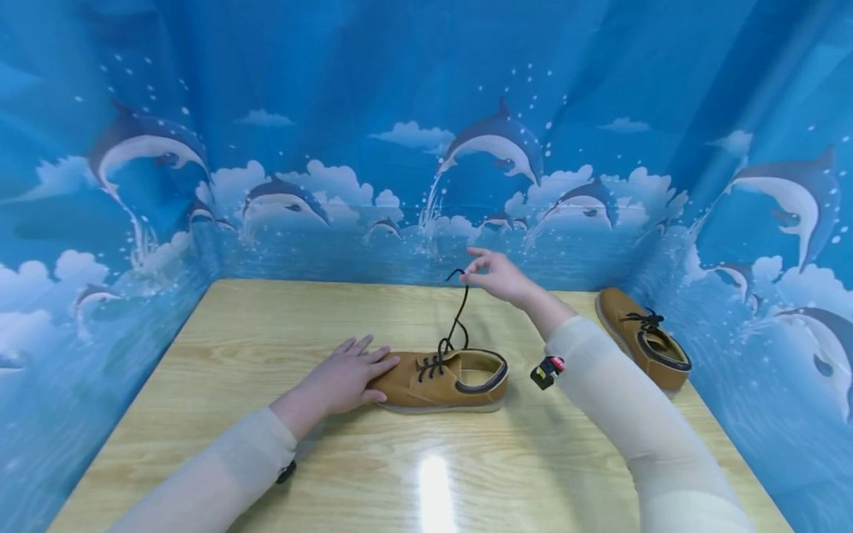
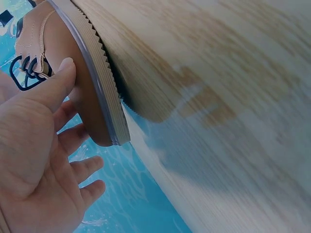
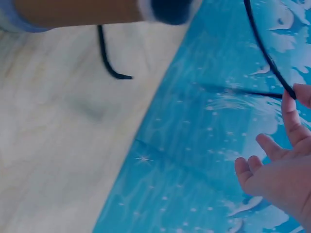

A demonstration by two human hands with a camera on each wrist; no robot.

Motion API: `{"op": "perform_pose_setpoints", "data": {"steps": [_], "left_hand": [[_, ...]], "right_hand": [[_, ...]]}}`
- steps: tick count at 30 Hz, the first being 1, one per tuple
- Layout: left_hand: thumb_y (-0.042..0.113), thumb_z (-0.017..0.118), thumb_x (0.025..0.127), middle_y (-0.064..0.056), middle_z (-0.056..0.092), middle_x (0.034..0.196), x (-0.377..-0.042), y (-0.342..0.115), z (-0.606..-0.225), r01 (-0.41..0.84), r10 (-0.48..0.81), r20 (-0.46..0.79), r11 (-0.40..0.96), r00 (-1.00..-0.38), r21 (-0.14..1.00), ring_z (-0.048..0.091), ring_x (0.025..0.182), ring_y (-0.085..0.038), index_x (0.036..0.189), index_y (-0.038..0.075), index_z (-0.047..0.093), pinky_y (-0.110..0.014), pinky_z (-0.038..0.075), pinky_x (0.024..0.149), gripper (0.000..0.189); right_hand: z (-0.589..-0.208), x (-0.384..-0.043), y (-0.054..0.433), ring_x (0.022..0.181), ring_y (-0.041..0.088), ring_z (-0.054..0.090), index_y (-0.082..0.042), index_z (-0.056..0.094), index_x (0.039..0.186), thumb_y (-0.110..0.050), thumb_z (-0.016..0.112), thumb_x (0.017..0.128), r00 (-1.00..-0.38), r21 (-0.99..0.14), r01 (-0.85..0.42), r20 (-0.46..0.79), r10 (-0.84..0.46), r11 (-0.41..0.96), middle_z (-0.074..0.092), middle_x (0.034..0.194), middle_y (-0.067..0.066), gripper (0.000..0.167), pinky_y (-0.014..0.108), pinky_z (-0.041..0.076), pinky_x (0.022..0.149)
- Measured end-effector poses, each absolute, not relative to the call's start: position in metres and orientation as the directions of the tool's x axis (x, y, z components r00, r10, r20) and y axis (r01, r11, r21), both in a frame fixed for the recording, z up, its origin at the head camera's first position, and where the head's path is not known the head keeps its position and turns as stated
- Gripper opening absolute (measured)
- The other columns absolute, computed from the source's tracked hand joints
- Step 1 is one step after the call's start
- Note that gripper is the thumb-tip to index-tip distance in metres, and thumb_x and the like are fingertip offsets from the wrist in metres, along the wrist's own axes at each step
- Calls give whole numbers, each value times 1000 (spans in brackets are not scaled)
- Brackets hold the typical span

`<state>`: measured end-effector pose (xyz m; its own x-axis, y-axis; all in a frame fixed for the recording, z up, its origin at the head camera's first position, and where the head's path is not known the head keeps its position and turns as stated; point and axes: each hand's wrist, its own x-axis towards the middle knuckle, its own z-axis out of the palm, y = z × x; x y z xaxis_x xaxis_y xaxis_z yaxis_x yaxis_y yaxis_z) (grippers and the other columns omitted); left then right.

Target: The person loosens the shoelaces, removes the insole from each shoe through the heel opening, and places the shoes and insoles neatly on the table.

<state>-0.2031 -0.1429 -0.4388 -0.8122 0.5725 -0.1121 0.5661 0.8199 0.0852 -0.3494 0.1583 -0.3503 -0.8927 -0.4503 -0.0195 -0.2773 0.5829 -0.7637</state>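
Note:
A brown lace-up shoe (image 1: 400,377) stands upright on the wooden table, its toe to the left. My left hand (image 1: 344,376) holds it at the toe, with the thumb on the near side and fingers on the far side. In the left wrist view the thumb presses the brown upper (image 2: 80,92), while the last two fingers stay off it. Above and behind the shoe, my right hand (image 1: 496,276) pinches a black shoelace (image 1: 460,314) between thumb and forefinger. That lace rises from the eyelets, and a short end sticks out past the fingertips. The right wrist view shows the pinched lace (image 3: 265,51) closely.
A second brown shoe (image 1: 640,337), its black lace tied, lies at the table's right edge. Blue dolphin-print curtains (image 1: 373,215) enclose the back and sides of the wooden table (image 1: 266,318). A small black device (image 1: 546,372) is strapped at my right wrist.

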Motion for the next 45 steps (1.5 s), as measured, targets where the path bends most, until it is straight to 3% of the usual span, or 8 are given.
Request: {"op": "perform_pose_setpoints", "data": {"steps": [4, 13, 23, 30, 36, 45], "left_hand": [[54, 57, 96, -8, 36, 160, -203, -143, -440, 565, 572, -120, 820, -811, 93, 19, 149, -42, 155, 21, 39, -57, 15, 121, 70], [53, 57, 96, -8, 35, 160, -204, -143, -441, 562, 570, -113, 822, -814, 94, 19, 149, -42, 155, 22, 39, -56, 13, 122, 69], [53, 57, 96, -7, 34, 160, -205, -143, -442, 558, 566, -115, 824, -816, 97, 18, 149, -42, 155, 23, 38, -56, 13, 122, 69], [54, 57, 96, -7, 34, 160, -203, -142, -440, 555, 564, -118, 825, -817, 105, 19, 149, -43, 155, 22, 38, -56, 13, 122, 70], [54, 57, 96, -7, 34, 161, -203, -142, -440, 548, 558, -121, 829, -821, 108, 18, 150, -42, 155, 23, 37, -55, 11, 122, 70], [52, 58, 96, -8, 35, 160, -203, -143, -441, 555, 565, -107, 825, -818, 105, 19, 149, -44, 155, 21, 38, -56, 12, 122, 69]], "right_hand": [[-368, -351, 160, 151, 43, 1, -9, 71, 91, -23, 64, 99, -884, -710, -298, -48, -466, 638, 23, 165, 13, 18, 70, 12, 116], [-405, -351, 156, 148, 50, 7, -6, 73, 94, -24, 63, 100, -879, -630, -344, -46, -476, 696, 29, 161, 19, 21, 69, 10, 116], [-431, -353, 159, 144, 50, 18, -6, 74, 90, -19, 66, 98, -880, -553, -373, -44, -473, 745, 35, 156, 24, 17, 62, 16, 117], [-441, -352, 162, 145, 49, 16, -11, 73, 86, -25, 67, 96, -884, -498, -380, -52, -464, 779, 35, 158, 21, 19, 65, 19, 115], [-440, -346, 165, 145, 49, 15, -13, 76, 92, -27, 68, 97, -881, -481, -390, -55, -471, 785, 32, 159, 21, 17, 70, 16, 113], [-426, -338, 171, 145, 50, 17, -14, 77, 94, -26, 72, 94, -871, -498, -439, 32, -490, 748, 33, 158, 20, 13, 70, 14, 115]]}}
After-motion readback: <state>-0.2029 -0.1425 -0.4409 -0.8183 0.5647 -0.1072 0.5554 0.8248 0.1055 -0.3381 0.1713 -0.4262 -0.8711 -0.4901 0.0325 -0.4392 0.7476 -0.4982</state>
